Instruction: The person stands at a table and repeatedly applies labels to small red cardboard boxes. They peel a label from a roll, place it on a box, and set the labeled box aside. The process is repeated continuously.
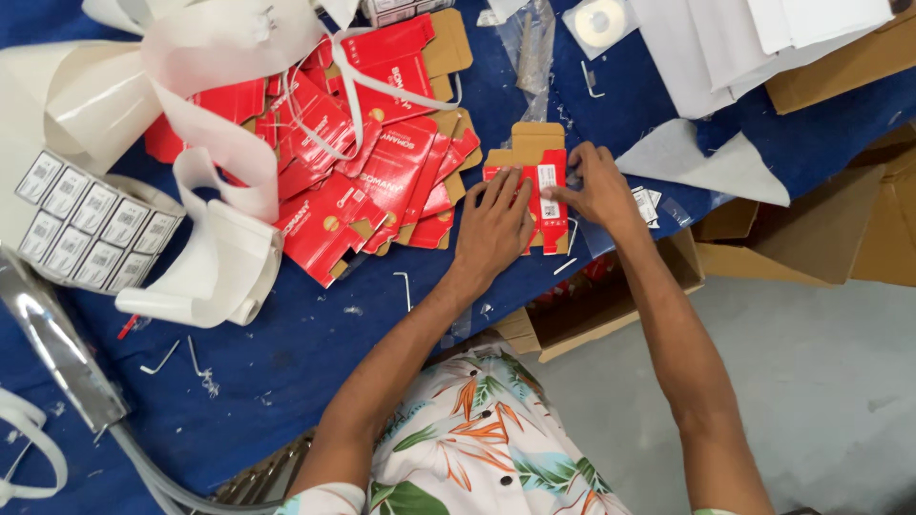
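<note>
Right, hands: both are down on one flat red carton blank (534,195) lying on the blue table (315,353), near its right edge.
Left hand: the left hand (493,229) lies palm down on the left part of the blank, fingers spread and flat, pressing rather than gripping; nothing is closed inside it.
Right hand: the right hand (599,186) comes in from the right, fingertips bent onto the blank's right edge beside a small white sticker (548,191); whether it pinches the sticker or only presses it, I cannot tell.
Carton blank: red printed face up, brown cardboard flaps showing at its far end, flat on the cloth.
Pile: a heap of red carton blanks (363,162) sits just left of the hands, fanned and overlapping.
Label roll: a sheet of small white printed labels (91,224) lies at the far left, with long curls of white backing strip (219,143) looping over the pile.
Loose labels: a few small white labels (647,205) lie just right of the right hand.
Small bits: bent metal keys (405,286) are scattered on the cloth nearer the person.
Right side: an open brown box (611,296) sits below the table edge, under the right forearm.
Far right: white folded cartons (725,43) lie stacked on the table.
</note>
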